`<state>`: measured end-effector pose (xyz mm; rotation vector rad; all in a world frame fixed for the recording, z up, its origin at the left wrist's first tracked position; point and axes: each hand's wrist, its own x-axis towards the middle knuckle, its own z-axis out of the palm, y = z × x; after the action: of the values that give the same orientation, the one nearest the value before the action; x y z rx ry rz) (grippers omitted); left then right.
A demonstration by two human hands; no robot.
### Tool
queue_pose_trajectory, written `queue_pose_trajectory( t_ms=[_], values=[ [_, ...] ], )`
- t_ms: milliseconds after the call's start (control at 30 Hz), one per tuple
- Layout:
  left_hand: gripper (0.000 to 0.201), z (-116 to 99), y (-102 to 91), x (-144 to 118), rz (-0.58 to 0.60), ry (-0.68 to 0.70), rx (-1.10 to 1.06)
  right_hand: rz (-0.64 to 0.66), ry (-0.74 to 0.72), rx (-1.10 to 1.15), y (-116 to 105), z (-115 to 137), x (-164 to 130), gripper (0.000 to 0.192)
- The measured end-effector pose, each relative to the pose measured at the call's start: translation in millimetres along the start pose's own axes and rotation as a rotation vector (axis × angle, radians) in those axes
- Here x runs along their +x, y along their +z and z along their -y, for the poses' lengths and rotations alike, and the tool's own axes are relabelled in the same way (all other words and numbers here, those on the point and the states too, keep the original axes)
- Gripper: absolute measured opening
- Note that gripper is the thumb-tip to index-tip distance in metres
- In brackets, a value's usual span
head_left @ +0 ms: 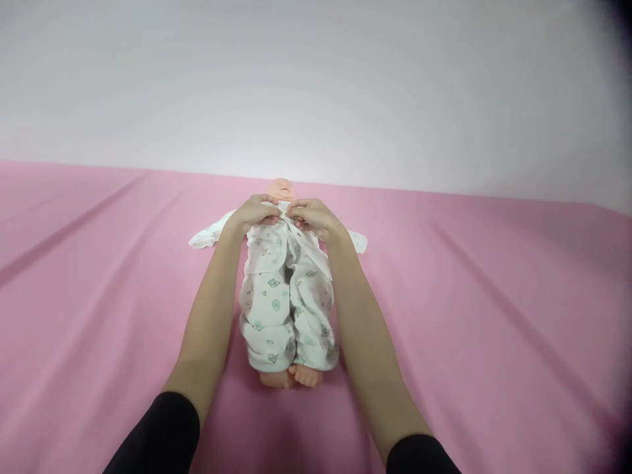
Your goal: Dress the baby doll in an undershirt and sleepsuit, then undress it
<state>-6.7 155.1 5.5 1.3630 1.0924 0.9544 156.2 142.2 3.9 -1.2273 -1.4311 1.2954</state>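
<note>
**Both hands at the collar of a dressed doll on a pink sheet**

Where the view begins, nearest the camera, two black sleeves enter from the bottom edge, pushed up so that both forearms are bare. Between the forearms lie the bare feet of a doll, toes toward the camera and touching each other. The doll lies on its back, lengthwise away from the person, legs together.

Beyond the feet, the doll wears a white garment printed with small green figures. Its trouser legs reach the ankles. The top's front panels overlap across the chest, and the lower edge of one panel hangs loose to the right of centre.

Farther on, the left hand rests at the doll's upper chest, fingers curled inward and pinching the garment's edge near the neck. The right hand sits just beside it, almost touching it, fingers likewise bent and closed on the fabric at the collar. Exactly what each fingertip grips cannot be told.

Outward of each hand, a white sleeve of the garment spreads flat on the pink sheet. Just beyond the hands, the doll's head shows partly. Behind it stands a plain pale wall.
</note>
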Motion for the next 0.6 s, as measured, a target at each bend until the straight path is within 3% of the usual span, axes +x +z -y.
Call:
queue_pose_trajectory(
  t_ms=[200,300,467,600],
  values=[
    [0.030,-1.8,3.4,0.9,-0.048,0.035,0.207,-0.095,0.042,0.118,6.8,-5.0,8.2,0.018],
    [0.035,-4.2,5.1,-2.5,-0.055,0.067,0.259,-0.116,-0.021,0.052,6.9,-6.4,9.2,0.009],
    [0.048,-9.8,1.9,-11.3,0.027,0.092,0.365,-0.076,-0.057,-0.221,-2.3,2.7,-2.3,0.003],
    [0.059,-21.8,-0.6,-20.4,-0.069,0.052,0.588,-0.040,0.010,-0.539,-9.6,23.7,-23.6,0.008]
  ],
)
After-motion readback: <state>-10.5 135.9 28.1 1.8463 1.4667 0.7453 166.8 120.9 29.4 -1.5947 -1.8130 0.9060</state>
